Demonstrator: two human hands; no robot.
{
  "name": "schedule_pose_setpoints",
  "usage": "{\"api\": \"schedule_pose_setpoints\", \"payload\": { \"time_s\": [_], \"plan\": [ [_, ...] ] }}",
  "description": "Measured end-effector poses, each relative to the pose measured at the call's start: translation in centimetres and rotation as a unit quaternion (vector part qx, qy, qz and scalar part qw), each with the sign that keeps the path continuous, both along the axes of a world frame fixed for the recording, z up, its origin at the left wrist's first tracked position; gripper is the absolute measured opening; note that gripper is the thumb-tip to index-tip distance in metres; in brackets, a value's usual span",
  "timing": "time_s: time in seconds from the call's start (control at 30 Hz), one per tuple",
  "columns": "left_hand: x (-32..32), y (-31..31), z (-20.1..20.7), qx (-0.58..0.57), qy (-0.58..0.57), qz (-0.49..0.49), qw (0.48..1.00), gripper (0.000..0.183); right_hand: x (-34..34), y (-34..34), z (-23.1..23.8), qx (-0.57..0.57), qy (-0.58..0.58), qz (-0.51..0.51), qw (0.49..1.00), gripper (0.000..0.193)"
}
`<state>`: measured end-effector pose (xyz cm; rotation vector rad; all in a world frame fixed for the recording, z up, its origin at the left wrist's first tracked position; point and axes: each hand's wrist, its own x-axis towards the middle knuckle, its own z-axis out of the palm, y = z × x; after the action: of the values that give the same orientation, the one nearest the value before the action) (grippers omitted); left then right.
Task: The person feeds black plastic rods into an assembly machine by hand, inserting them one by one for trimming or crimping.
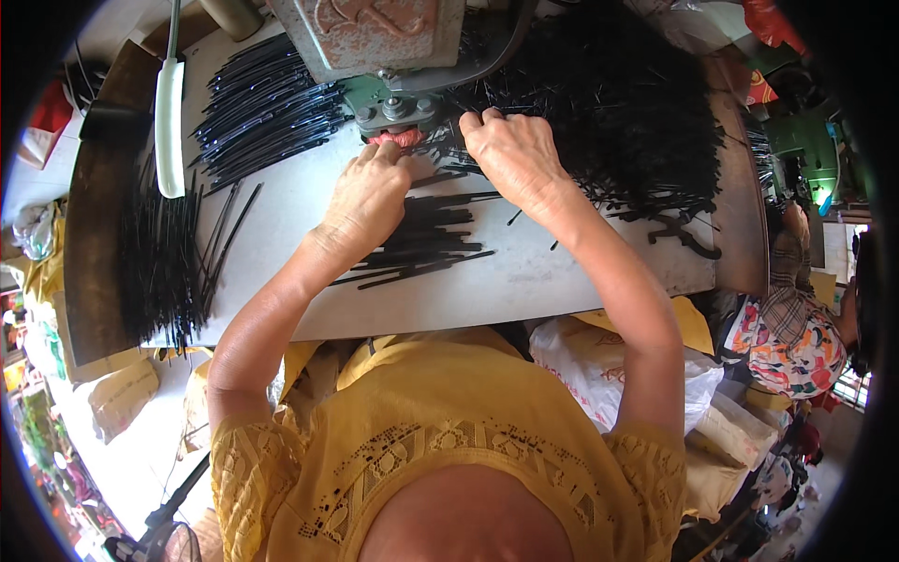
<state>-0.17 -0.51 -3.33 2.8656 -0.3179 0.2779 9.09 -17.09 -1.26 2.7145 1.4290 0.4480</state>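
Observation:
My left hand (367,195) is closed, its fingertips right at the front of a press-like machine (375,42). They are close below a red pad (397,138) under the machine's bolted grey metal block (396,110). My right hand (515,155) is also closed, with its curled fingers at the left edge of a big tangled pile of thin black strips (627,112). What either hand pinches is hidden by the fingers. Between and below my hands lies a loose row of black strips (431,234). A neater bundle of black strips (267,112) lies left of the machine.
More black strips (164,262) are heaped at the left of the pale metal tabletop (524,281), beside its raised side wall (98,234). A white-sleeved lever (169,126) hangs at upper left. A dark curved tool-like piece (688,234) lies at right. Another person (796,328) is beyond the table.

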Motion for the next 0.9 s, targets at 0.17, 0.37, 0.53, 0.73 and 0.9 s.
{"api": "schedule_pose_setpoints", "payload": {
  "time_s": [0.17, 0.37, 0.53, 0.73, 0.9],
  "plan": [
    [-0.3, -0.4, -0.3, 0.009, 0.008, -0.025, 1.0, 0.012, 0.7, -0.1, 0.1, -0.011, 0.007, 0.031, 0.999, 0.006],
    [-0.8, 0.4, -0.2, -0.023, 0.044, -0.04, 0.998, 0.015, 1.0, -0.5, 0.6, 0.102, -0.017, 0.06, 0.993, 0.01],
    [-0.6, 0.6, 0.3, -0.089, 0.057, -0.02, 0.994, 0.015, 1.1, -1.2, -0.1, 0.344, 0.023, 0.063, 0.936, 0.008],
    [0.1, 1.9, 1.8, -0.273, 0.148, 0.056, 0.949, 0.01, 0.1, -1.7, 0.0, 0.513, 0.343, -0.031, 0.786, 0.008],
    [0.1, 1.9, 3.0, -0.296, 0.191, 0.1, 0.93, 0.014, 0.0, -1.0, -0.3, 0.561, 0.56, -0.057, 0.607, 0.011]
  ]
}}
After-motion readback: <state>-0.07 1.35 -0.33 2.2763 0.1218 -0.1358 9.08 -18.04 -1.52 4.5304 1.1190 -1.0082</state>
